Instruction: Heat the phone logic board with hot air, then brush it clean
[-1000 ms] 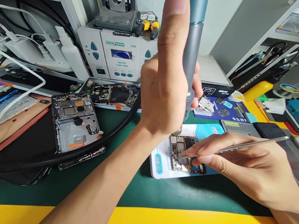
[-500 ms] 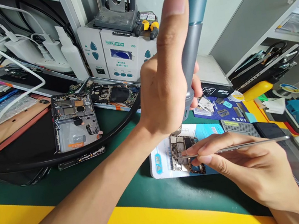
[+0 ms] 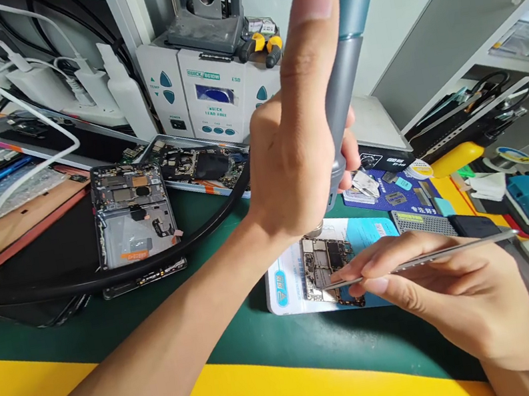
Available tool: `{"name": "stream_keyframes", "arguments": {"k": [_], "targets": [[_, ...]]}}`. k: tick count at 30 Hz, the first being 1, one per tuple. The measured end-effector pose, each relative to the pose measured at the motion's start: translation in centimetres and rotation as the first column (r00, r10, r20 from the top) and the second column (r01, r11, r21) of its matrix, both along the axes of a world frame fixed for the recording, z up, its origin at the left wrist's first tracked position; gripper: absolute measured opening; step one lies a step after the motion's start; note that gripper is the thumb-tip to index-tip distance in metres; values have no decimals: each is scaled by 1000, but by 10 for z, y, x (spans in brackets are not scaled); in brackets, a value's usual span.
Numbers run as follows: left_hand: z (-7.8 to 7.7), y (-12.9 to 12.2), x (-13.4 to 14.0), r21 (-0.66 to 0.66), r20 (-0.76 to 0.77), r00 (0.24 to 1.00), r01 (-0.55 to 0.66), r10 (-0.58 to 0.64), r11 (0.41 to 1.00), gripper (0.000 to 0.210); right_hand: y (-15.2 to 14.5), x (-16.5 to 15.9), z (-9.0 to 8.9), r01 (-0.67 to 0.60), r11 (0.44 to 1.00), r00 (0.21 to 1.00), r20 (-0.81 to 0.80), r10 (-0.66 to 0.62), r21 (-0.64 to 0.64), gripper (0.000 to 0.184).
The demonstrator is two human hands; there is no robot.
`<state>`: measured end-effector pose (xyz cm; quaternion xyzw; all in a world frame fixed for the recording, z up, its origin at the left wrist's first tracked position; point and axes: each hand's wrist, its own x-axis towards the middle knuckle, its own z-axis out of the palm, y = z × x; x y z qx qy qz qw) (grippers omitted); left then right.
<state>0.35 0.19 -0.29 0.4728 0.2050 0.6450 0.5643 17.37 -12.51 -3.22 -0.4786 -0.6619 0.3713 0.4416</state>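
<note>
My left hand (image 3: 291,132) is wrapped round the dark grey handle of a hot air gun (image 3: 349,69), its thumb laid along the side. The gun's metal nozzle (image 3: 315,231) points down at a phone logic board (image 3: 323,262). That board lies on a white and blue pad (image 3: 276,290) on the green mat. In my right hand (image 3: 457,287) a pair of thin metal tweezers (image 3: 436,256) is pinched between thumb and fingers. Their tips reach onto the lower left part of the board; whether they grip anything there is too small to tell.
The hot air station (image 3: 212,102) stands at the back, and its black hose (image 3: 191,245) crosses the left of the mat. An opened phone (image 3: 133,220) lies left. Several tools, a yellow bottle (image 3: 457,159) and a purple mat (image 3: 379,189) are at right.
My right hand has shifted slightly right and down, and the tweezers tilt more, with their tips lower on the board. My left hand with the hot air gun has barely moved.
</note>
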Motion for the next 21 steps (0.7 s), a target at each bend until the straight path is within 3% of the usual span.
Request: {"name": "stream_keyframes", "arguments": {"k": [6,12,21], "targets": [[-3,0,0,36,-10,1000,9,-9,999,55,1,-1,1,-10,1000,1000,-7,10,-10,18],[2,0,1,-20,15,1000,-9,9,1000,56,0,-1,-2,-16,1000,1000,-21,16,-11,21],[0,-1,3,-7,11,1000,-22,22,1000,56,6,-7,8,-35,999,999,-10,35,5,23]]}}
